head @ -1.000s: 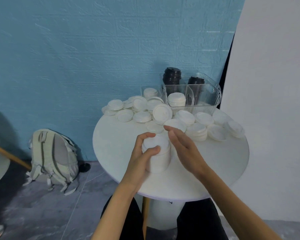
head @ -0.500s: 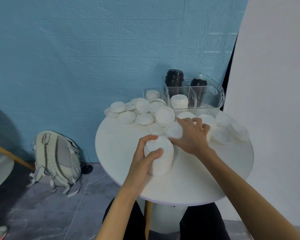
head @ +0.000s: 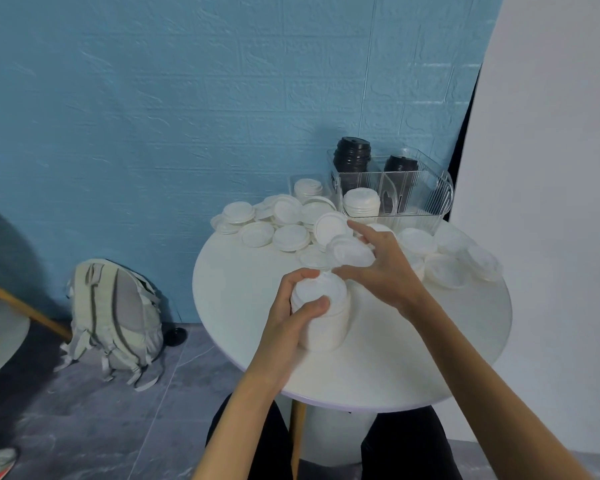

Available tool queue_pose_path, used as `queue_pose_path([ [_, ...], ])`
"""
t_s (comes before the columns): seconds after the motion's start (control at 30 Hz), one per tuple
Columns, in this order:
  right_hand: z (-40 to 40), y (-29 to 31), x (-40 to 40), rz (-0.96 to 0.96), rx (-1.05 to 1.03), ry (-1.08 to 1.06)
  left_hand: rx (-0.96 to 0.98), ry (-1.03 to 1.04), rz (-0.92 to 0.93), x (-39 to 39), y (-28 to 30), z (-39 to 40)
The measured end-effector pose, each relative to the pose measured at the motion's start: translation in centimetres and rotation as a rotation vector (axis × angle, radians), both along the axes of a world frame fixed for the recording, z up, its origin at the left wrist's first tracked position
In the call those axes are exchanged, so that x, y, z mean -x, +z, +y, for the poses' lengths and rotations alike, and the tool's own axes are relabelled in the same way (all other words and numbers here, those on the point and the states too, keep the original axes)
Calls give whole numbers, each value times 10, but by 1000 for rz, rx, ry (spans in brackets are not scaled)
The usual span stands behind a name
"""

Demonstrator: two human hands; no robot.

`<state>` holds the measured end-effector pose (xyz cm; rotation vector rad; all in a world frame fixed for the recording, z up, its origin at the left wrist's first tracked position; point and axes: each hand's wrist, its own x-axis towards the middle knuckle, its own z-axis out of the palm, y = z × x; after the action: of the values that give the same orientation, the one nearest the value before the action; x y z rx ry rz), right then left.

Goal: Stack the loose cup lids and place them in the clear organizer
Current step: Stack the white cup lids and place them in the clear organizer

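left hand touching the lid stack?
Touching. Head view shows the left hand with thumb and fingers wrapped round the lid stack on the table.

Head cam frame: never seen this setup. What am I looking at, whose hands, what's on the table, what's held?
There is no robot here. A person wears one wide-angle camera on the head, looking forward and down at their own bare hands.

The left hand grips a stack of white lids standing on the round white table. The right hand pinches one loose lid just above and behind that stack.

More loose white lids lie scattered across the table's far side. Behind them stands the clear organizer, holding two stacks of black lids and one stack of white ones.

A backpack sits on the floor by the blue wall.
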<state>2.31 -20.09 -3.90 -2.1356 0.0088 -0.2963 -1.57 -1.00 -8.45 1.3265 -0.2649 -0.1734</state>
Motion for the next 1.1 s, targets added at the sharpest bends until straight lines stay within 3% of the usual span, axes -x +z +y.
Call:
queue_pose_path([
  [0.17,-6,11,7,181,-300,128,-1,-6,-9,2,3,-1],
  [0.37,-11,28,18,269,-235,487,18,-4,-5,-1,0,-1],
  [0.6,-7,27,19,324,-116,512,7,3,-7,-3,-2,0],
  [0.87,11,19,17,256,-82,473,4,-4,-17,-2,-3,0],
  [1.1,18,24,16,4,-395,291,-1,-5,-22,-2,-1,0],
])
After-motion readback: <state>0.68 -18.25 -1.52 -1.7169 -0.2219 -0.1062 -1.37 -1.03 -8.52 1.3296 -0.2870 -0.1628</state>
